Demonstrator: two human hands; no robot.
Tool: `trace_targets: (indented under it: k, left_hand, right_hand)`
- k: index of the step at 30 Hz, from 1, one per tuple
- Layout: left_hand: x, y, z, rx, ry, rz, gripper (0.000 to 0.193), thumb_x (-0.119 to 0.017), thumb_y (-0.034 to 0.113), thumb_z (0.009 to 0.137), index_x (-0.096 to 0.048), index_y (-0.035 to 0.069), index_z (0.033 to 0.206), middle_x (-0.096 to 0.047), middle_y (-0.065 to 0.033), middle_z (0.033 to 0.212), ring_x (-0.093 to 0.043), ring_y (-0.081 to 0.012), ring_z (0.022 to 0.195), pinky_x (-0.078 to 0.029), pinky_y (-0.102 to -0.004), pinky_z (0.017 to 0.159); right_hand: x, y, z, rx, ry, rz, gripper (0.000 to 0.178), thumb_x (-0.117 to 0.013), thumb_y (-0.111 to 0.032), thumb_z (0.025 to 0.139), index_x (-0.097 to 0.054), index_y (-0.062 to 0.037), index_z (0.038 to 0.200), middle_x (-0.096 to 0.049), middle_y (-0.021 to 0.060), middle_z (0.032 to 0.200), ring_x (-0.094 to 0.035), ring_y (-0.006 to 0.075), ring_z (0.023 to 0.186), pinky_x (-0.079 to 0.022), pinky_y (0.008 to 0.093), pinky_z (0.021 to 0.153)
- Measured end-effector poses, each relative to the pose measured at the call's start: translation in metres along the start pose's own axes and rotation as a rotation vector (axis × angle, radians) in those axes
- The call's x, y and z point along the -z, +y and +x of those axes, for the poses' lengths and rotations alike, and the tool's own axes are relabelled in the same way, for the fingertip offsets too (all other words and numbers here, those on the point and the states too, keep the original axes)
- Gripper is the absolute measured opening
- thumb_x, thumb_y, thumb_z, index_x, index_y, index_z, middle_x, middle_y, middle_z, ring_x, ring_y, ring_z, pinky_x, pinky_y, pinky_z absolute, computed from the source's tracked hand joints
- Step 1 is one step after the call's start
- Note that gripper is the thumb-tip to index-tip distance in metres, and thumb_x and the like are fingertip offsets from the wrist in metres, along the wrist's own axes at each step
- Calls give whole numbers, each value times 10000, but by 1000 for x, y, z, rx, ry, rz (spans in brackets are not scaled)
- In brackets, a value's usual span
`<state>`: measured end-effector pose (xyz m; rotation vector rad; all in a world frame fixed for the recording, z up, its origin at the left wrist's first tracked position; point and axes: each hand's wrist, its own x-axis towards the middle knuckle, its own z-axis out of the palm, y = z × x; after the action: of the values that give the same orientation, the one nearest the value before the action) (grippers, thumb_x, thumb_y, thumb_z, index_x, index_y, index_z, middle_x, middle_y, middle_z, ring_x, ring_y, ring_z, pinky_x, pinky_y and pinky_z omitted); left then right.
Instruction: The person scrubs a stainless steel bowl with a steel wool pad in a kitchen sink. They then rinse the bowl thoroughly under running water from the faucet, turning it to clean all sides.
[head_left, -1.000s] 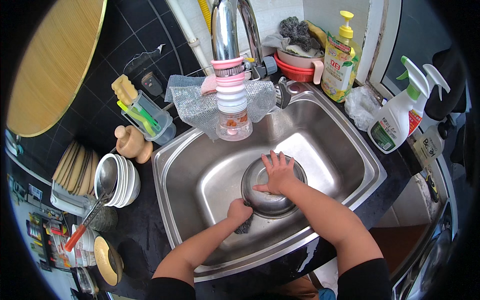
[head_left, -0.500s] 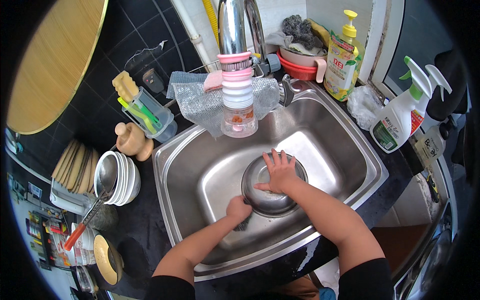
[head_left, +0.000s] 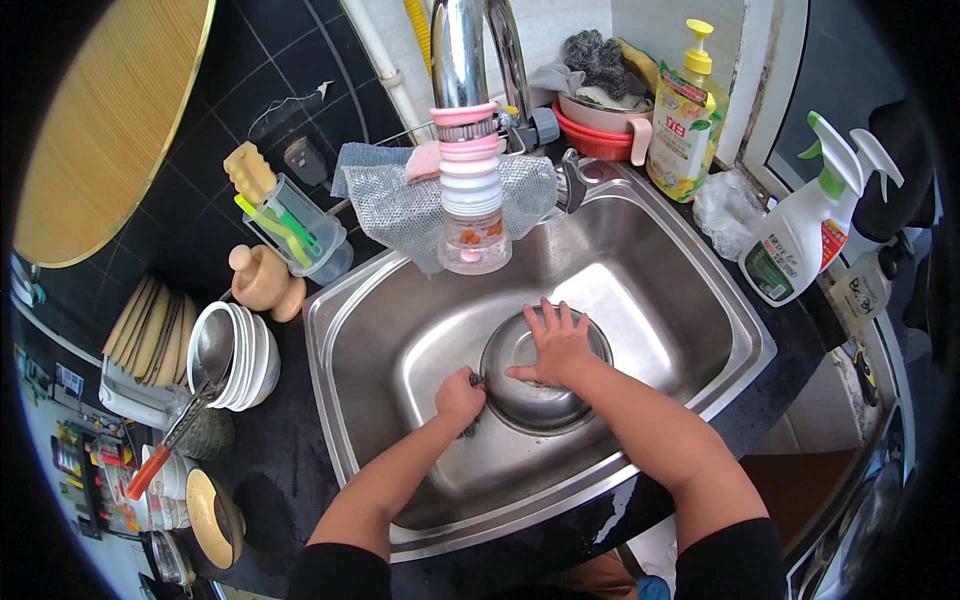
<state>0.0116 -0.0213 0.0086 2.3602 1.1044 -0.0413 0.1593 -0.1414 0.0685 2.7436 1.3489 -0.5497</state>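
Note:
A round stainless-steel bowl (head_left: 548, 408) lies upside down on the floor of the metal sink (head_left: 430, 505). My right hand (head_left: 553, 350) rests on its upturned base, fingers spread. Beside the bowl's left wall, my left hand (head_left: 460, 395) is closed round a dark grey wiry scourer (head_left: 477, 380); only its ends show past my fingers. Over the sink hangs the faucet (head_left: 467, 170) with a pink and white filter head, and no water is seen running from it.
Left of the sink stand stacked white bowls (head_left: 255, 365) with a ladle, a wooden mortar (head_left: 265, 280) and a utensil holder (head_left: 305, 240). A yellow soap bottle (head_left: 685, 130) and spray bottles (head_left: 800, 240) line the right. A mesh cloth (head_left: 400, 210) drapes behind the faucet.
My left hand has slid up and slightly left along the bowl's side with the scourer. The bowl has shifted very slightly left, while my right hand stays spread on it.

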Motion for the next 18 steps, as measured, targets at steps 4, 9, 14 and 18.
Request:
trace_targets:
  k: [4,9,14,18]
  left_hand:
    - [0,1,-4,8,-42,23,198,-586,164,714,-601,67,886,-618,-193,849,-583,-371,846,-456,-441,749]
    - [-13,-2,-43,-76,-199,-99,236,-604,192,729,-610,95,944,-623,-179,892,-585,-360,872,-461,-431,765]
    - [3,-2,10,18,-31,25,177,-603,184,730,-589,77,870,-622,-167,841,-586,-362,839,-459,-446,723]
    - [4,5,20,34,-12,67,210,-597,182,726,-607,92,916,-630,-158,866,-593,-346,862,-464,-434,735]
  right_hand:
    - [7,-3,-3,0,-37,-2,1073,-433,-775,666,-47,-130,1432,-70,133,1479,-121,372,1336,-157,586,1017]
    - [3,0,0,2,-33,-3,1070,-434,-769,671,-41,-127,1432,-63,135,1479,-114,375,1337,-154,588,1017]
    - [5,-2,-1,2,-29,20,1068,-439,-766,670,-51,-125,1431,-61,133,1480,-108,375,1338,-150,589,1019]
    - [6,-2,-1,-1,-35,7,1068,-440,-765,670,-47,-126,1432,-62,132,1480,-108,375,1338,-150,590,1019]
